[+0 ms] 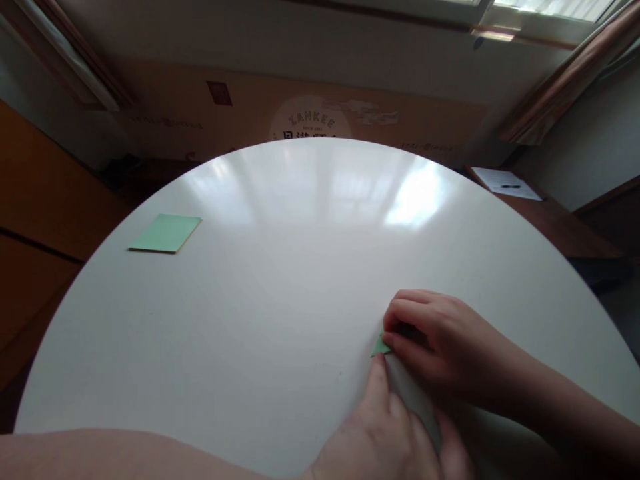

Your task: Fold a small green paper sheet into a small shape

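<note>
Green pointed paper [380, 346] looks folded, remaining work unclear; right hand [440, 337] pinches it, unclenched left hand [384, 427] touches its near edge.

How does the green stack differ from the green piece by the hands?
The green stack shows a whole square-cornered top; the green piece shows only a small pointed part, partly hidden by the right hand. The stack lies untouched, while the right hand pinches the piece. Both are green.

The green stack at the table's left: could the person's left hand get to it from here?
Probably yes: nothing visible on the table blocks the left hand from the green stack, though it would likely need to leave the small green paper and stretch.
</note>
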Demonstrator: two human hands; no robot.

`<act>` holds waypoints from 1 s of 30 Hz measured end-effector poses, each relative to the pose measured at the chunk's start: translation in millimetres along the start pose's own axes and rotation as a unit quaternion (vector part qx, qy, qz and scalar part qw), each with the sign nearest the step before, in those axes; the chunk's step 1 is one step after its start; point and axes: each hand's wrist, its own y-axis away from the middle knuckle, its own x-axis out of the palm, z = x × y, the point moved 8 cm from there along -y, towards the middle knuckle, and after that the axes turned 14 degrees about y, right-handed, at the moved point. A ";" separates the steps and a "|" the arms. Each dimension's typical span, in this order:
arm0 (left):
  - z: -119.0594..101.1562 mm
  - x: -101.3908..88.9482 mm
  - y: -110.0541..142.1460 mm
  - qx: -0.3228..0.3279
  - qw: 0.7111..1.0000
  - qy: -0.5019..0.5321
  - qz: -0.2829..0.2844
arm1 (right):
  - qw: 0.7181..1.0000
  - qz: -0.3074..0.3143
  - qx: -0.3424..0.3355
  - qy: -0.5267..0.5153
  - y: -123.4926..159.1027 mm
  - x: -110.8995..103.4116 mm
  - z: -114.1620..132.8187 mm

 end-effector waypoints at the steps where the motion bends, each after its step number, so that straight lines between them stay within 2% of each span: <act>1: 1.1 -0.4 -0.8 0.000 1.000 0.001 -0.001 | 1.000 -0.001 0.000 0.000 -0.4 -0.3 -0.2; 9: 2.9 -1.1 -2.0 0.004 1.000 0.001 -0.031 | 0.999 0.002 0.018 -0.045 -0.7 -2.9 -4.4; 16: 0.6 4.4 0.9 0.001 1.000 0.024 0.004 | 0.997 0.001 0.027 -0.074 -3.3 -2.1 -10.6; 22: 1.4 4.1 -0.2 -0.001 1.000 0.010 -0.006 | 0.995 -0.007 0.032 -0.099 -5.5 -1.4 -19.5; 30: 5.4 6.0 1.0 -0.003 0.999 0.047 0.019 | 0.985 -0.014 -0.068 -0.157 -2.5 -3.9 -16.2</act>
